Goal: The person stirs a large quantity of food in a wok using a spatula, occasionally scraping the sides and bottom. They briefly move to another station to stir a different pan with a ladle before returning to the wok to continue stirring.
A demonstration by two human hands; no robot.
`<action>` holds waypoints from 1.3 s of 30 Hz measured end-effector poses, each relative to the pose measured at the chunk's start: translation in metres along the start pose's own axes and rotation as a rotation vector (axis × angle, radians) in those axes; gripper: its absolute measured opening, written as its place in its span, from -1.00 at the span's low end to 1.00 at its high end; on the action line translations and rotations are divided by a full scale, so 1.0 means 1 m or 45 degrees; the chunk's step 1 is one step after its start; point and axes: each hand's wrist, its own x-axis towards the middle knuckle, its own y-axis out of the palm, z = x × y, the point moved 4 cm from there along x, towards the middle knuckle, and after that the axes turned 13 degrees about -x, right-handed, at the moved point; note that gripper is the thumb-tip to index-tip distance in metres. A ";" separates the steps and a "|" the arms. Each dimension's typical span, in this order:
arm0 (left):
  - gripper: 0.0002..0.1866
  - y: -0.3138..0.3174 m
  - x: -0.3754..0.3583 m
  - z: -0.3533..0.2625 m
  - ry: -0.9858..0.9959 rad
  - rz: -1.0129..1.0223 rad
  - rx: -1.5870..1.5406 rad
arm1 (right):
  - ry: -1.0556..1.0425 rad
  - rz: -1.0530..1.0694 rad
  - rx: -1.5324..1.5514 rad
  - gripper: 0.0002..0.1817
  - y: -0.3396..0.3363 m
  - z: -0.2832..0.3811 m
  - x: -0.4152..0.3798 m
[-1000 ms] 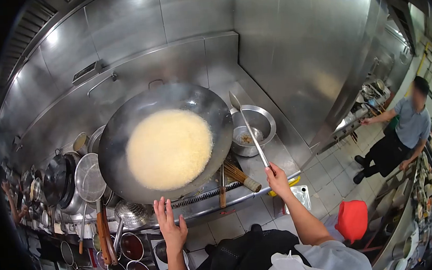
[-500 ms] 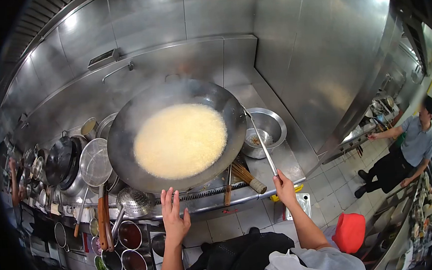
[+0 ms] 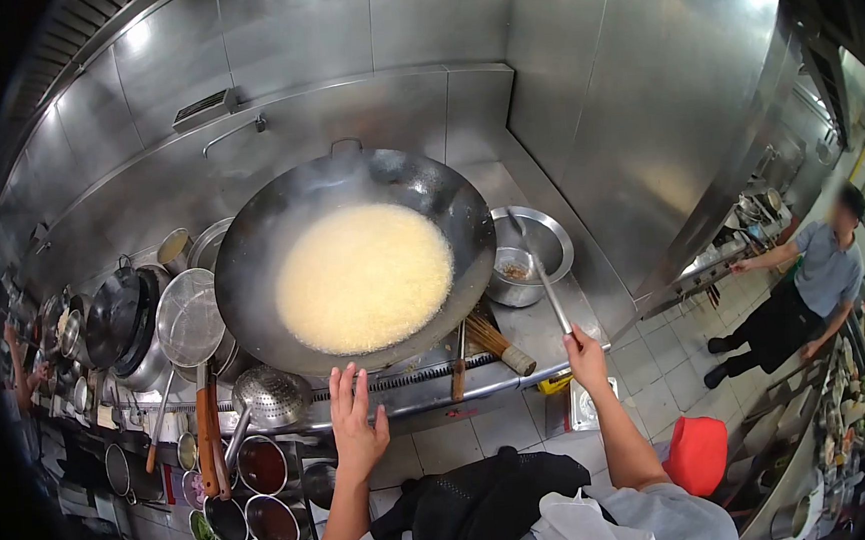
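One wok (image 3: 352,261) is sitting on the stove, holding one pool of pale foaming liquid (image 3: 365,277). The left hand (image 3: 355,426) is hovering just below the wok's near rim, fingers (image 3: 344,389) spread, touching nothing. The right hand (image 3: 585,354) is gripping one long ladle (image 3: 544,282), whose bowl is reaching into the one steel bowl (image 3: 530,253) just right of the wok.

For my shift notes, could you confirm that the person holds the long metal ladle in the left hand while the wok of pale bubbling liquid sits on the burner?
Not quite: the head view shows the ladle in the right hand. The left hand is open and empty before the wok.
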 end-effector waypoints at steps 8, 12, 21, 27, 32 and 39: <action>-0.13 0.000 -0.003 0.007 0.038 0.038 -0.052 | 0.074 0.208 0.253 -0.45 -0.033 0.095 0.023; -0.11 0.003 -0.005 0.013 0.054 0.029 -0.065 | -0.063 0.202 -0.223 -0.47 -0.059 0.132 0.011; -0.13 0.007 -0.005 0.014 0.053 -0.039 -0.101 | 0.025 -0.080 -0.281 -0.48 -0.065 0.093 0.014; -0.19 0.009 -0.004 0.016 0.044 -0.026 -0.074 | -0.011 -0.074 0.059 -0.43 -0.064 0.106 0.029; -0.22 0.005 -0.009 0.016 0.071 0.009 -0.098 | 0.135 0.397 0.551 -0.36 -0.033 0.117 0.015; -0.52 0.037 -0.086 0.042 0.040 -0.177 -0.415 | 0.095 0.444 0.639 -0.46 0.001 0.059 -0.038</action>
